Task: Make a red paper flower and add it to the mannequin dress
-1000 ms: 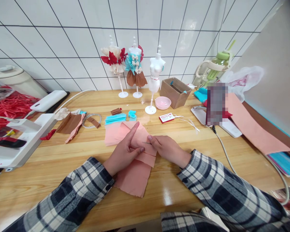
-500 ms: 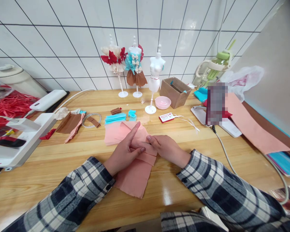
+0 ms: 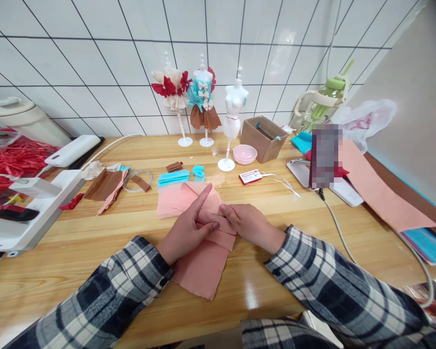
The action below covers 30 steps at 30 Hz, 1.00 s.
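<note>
Pink crepe paper (image 3: pixel 203 271) lies in folded layers on the table, its loose end hanging toward the front edge. My left hand (image 3: pixel 187 230) is on the paper with the index finger stretched up and the thumb pointing right; its other fingers are hidden behind the folds. At the paper's right side, my right hand (image 3: pixel 252 223) is closed, pinching the folded edge between thumb and fingers. Beyond my left hand, a paler pink sheet (image 3: pixel 169 201) lies flat, next to folded turquoise paper strips (image 3: pixel 173 177).
Two dressed mini mannequins (image 3: pixel 205 102) and a bare white one (image 3: pixel 232 111) stand at the back. Near them are a pink bowl (image 3: pixel 244 154) and a cardboard box (image 3: pixel 272 145). A power strip (image 3: pixel 39 213) is on the left; a phone (image 3: pixel 326 155) stands on the right.
Almost nothing differs. My hands and the pink crepe paper have shifted only very slightly.
</note>
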Each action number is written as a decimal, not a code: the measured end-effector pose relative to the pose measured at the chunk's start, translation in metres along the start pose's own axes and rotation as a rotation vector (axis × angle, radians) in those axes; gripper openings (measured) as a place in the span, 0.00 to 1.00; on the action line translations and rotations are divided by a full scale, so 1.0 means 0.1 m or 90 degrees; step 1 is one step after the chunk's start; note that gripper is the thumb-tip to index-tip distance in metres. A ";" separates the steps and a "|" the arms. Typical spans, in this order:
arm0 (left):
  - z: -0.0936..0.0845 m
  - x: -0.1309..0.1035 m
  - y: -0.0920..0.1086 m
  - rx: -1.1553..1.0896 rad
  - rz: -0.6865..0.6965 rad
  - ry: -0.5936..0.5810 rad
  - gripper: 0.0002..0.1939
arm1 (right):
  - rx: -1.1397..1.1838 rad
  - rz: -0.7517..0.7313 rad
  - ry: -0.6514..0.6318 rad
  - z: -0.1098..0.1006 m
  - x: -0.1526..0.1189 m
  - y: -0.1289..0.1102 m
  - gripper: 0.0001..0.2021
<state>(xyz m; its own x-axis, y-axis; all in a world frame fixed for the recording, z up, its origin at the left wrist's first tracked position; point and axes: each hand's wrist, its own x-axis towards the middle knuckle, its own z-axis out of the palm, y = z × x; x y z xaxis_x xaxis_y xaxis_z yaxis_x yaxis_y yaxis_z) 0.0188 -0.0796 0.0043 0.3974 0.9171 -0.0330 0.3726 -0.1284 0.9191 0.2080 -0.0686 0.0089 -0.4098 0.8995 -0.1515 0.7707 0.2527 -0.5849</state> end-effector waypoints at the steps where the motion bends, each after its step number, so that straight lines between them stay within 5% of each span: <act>1: 0.00 0.00 0.00 -0.001 0.003 -0.001 0.44 | 0.000 -0.002 -0.002 0.00 0.00 0.00 0.28; 30: -0.02 -0.01 0.03 0.108 0.018 0.035 0.43 | 0.090 0.021 -0.017 -0.04 -0.03 0.02 0.30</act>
<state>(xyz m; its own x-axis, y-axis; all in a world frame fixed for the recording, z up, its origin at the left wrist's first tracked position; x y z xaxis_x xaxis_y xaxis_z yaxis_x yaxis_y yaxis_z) 0.0186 -0.0799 0.0080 0.3647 0.9309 0.0187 0.4997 -0.2127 0.8397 0.2126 -0.0699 0.0113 -0.4000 0.8962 -0.1917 0.7080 0.1693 -0.6856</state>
